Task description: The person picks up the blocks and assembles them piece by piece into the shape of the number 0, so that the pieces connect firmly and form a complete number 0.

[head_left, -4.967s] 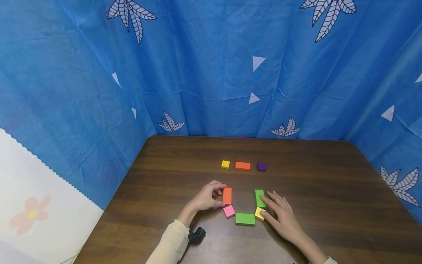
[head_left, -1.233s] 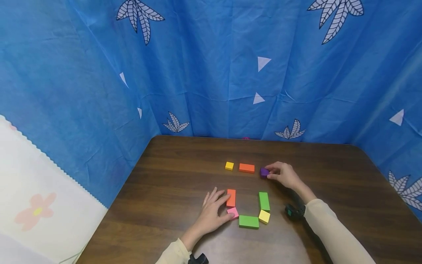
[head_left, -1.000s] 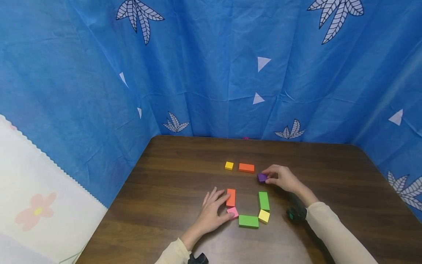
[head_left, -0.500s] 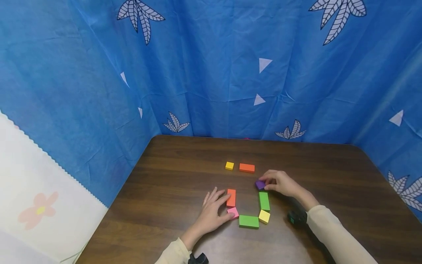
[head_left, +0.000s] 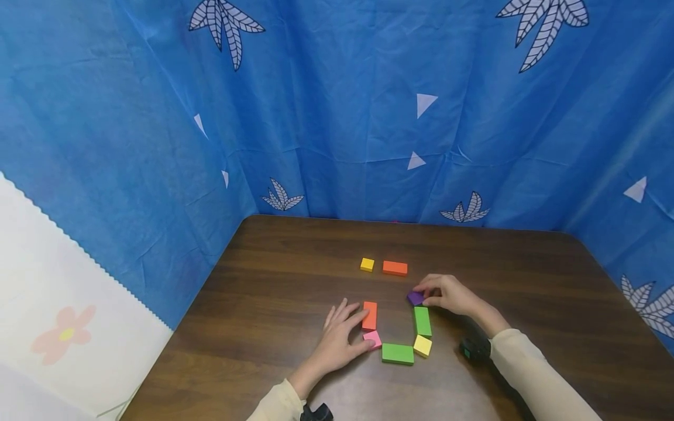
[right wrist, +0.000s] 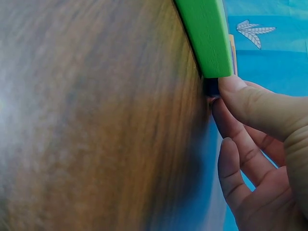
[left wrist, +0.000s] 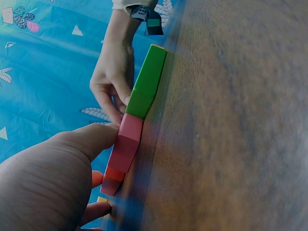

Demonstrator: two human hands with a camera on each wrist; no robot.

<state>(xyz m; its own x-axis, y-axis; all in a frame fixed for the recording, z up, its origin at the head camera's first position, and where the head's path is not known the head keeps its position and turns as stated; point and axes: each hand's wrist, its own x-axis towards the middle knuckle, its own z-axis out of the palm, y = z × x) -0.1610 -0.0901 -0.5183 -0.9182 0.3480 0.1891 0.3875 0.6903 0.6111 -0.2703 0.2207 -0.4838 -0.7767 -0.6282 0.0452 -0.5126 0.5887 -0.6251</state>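
My right hand (head_left: 447, 293) pinches a small purple block (head_left: 415, 299) between thumb and fingers, at the far end of an upright green block (head_left: 422, 321). In the right wrist view the purple block (right wrist: 211, 87) is mostly hidden behind the green one and the thumb. My left hand (head_left: 337, 339) rests with spread fingers beside the left row. Its thumb touches the pink block (head_left: 371, 339) and its index finger the orange block (head_left: 370, 316). A second green block (head_left: 397, 354) lies crosswise at the near side, with a pale yellow block (head_left: 422, 345) turned at its right corner.
Farther back on the brown wooden table (head_left: 295, 263) lie a small yellow block (head_left: 367, 265) and an orange-red block (head_left: 395, 268). A blue patterned curtain (head_left: 337, 117) hangs behind and along the sides. A white flowered cloth (head_left: 47, 292) is at left.
My right hand left the green and pale yellow blocks, took the purple block from the back row and brought it nearer, to the green block's far end. The left hand shifted onto the pink block.
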